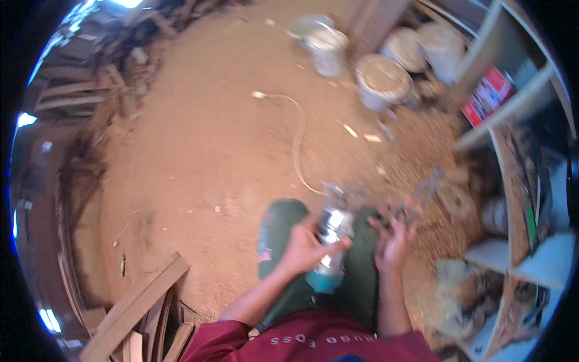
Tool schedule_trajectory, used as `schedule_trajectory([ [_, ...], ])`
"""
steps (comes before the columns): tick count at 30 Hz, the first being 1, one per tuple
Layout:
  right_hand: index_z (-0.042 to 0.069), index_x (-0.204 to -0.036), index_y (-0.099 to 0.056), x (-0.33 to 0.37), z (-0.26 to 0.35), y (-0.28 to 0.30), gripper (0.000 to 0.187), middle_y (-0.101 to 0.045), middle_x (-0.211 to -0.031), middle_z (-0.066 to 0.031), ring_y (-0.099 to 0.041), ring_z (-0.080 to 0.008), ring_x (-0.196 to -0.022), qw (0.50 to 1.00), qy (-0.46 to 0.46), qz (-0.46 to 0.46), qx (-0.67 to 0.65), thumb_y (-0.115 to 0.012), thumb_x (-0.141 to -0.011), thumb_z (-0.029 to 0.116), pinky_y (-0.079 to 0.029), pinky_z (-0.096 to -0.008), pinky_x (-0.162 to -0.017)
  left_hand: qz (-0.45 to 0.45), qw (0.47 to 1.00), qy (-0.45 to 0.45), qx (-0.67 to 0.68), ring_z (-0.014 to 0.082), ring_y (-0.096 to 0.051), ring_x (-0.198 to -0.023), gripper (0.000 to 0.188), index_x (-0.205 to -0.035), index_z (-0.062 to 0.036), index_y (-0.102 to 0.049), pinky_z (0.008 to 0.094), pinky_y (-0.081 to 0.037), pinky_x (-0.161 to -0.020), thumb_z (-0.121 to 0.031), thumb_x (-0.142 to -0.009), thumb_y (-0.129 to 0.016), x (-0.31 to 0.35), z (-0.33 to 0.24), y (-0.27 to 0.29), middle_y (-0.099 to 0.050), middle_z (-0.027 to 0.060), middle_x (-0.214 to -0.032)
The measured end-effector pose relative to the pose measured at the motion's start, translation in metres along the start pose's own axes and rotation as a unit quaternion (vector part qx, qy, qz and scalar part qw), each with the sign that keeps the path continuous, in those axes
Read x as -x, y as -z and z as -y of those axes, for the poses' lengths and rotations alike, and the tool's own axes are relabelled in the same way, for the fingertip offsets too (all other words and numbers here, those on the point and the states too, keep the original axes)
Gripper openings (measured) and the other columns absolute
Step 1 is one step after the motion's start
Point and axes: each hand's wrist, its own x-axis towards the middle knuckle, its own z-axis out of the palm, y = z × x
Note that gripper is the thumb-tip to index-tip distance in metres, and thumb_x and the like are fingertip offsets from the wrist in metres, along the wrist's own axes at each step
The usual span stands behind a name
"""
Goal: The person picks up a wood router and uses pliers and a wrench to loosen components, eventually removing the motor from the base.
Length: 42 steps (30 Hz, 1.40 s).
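Note:
My left hand (310,244) is wrapped round a small power tool, which looks like a trim router (330,256), with a silver body, a teal end towards me and a clear part at its far end. It rests over my lap, between my green-trousered legs. To its right, my right hand (395,238) is raised with its fingers curled round a grey, long-jawed hand tool (427,188). Motion blurs that tool, and its exact kind cannot be made out. A pale cord (298,136) runs from near the router across the floor to a plug (258,95).
White buckets (380,81) stand at the far right by a post. Wood shavings (422,145) cover the floor before an open shelf (509,199) holding a red box (487,95). Timber offcuts (142,301) lean at near left; scrap wood (114,90) is heaped at far left.

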Motion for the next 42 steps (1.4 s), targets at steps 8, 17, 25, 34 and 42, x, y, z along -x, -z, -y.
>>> schedule_trajectory([
  [8, 0.001, -0.134, -0.04, 0.021, 0.006, 0.02, 0.047, -0.055, -0.124, -0.0214, -0.064, -0.0283, -0.1, 0.991, 0.081, 0.048, 0.098, -0.045, -0.087, -0.002, -0.06, -0.041, -0.081, 0.008, 0.962, -0.029, -0.273, 0.0445, -0.068, -0.086, 0.087, -0.132, 0.0062, -0.041, 0.0479, -0.055, -0.073, -0.052, -0.08, -0.078, 0.01, -0.001, -0.003, -0.066, 0.0284, -0.09],
  [17, 0.0, -0.124, -0.048, 0.081, 0.007, 0.008, 0.031, -0.055, -0.13, -0.0196, -0.063, -0.0229, -0.099, 0.93, 0.073, 0.263, 0.248, -0.051, -0.094, 0.009, -0.054, -0.0351, -0.082, -0.042, 0.956, -0.128, -0.26, 0.0326, -0.06, -0.095, 0.06, -0.126, 0.0039, -0.057, 0.0407, -0.05, -0.082, -0.038, -0.086, -0.074, 0.041, -0.006, 0.033, -0.056, 0.0183, -0.108],
  [25, -0.017, -0.135, -0.036, 0.122, -0.023, -0.044, 0.057, -0.024, -0.147, -0.0362, -0.03, -0.0542, -0.137, 0.828, 0.164, 0.397, 0.359, -0.06, -0.09, 0.008, -0.028, -0.0525, -0.115, -0.021, 0.984, -0.03, 0.174, 0.0291, -0.05, -0.129, 0.06, -0.142, -0.0004, -0.036, 0.0435, -0.038, -0.11, -0.024, -0.094, -0.062, 0.073, -0.006, 0.036, -0.046, 0.0221, -0.145],
  [34, 0.006, -0.11, -0.069, 0.023, 0.058, 0.046, 0.024, -0.071, -0.1, -0.0141, -0.069, -0.0257, -0.095, 0.824, 0.168, 0.284, 0.46, -0.065, -0.092, 0.021, -0.051, -0.0387, -0.087, -0.122, 0.881, 0.113, 0.443, 0.036, -0.065, -0.109, 0.034, -0.124, -0.0073, -0.053, 0.0416, -0.065, -0.063, -0.015, -0.091, -0.057, 0.102, 0.047, 0.091, -0.058, 0.0156, -0.123],
  [42, 0.007, -0.11, -0.068, -0.138, -0.048, 0.294, 0.026, -0.063, -0.12, -0.0148, -0.057, -0.0351, -0.116, 0.464, 0.218, 0.18, 0.839, -0.058, -0.094, 0.026, -0.045, -0.0493, -0.096, 0.035, 0.717, 0.158, 0.678, 0.0418, -0.057, -0.119, 0.051, -0.139, -0.0056, -0.041, 0.0644, -0.054, -0.091, -0.011, -0.089, -0.05, 0.107, 0.068, 0.106, -0.059, 0.0141, -0.101],
])
